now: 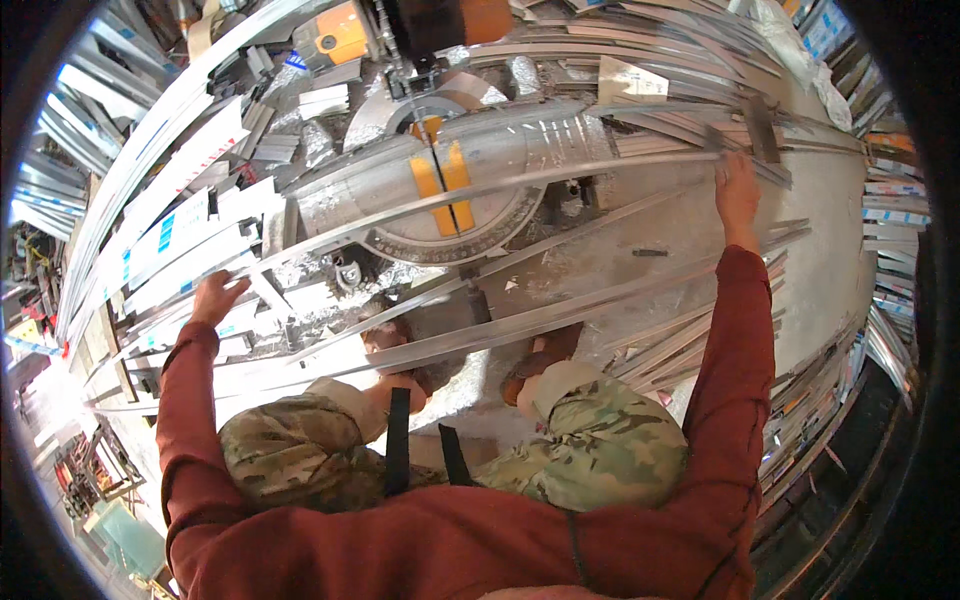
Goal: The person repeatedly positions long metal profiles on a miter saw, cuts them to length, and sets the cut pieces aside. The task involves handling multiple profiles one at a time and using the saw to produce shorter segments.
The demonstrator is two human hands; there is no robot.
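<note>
A long, thin metal strip [540,177] stretches between my two hands, crossing the round table of a miter saw [335,205]. My left hand [212,298] is at its left part, with the fingers closed about the strip. Farther off on the right, my right hand [738,195] grips the strip near its far end. The strip passes over the yellow insert plates [428,188] on either side of the saw's slot. Above them hangs the saw's dark and orange head [450,22].
Long metal profiles [480,333] lie between me and the saw. White cut pieces [185,232] are heaped at the left, and more strips [640,40] behind the saw. A yellow-orange tool [338,35] sits at the back. Stacked lengths [895,215] line the right edge.
</note>
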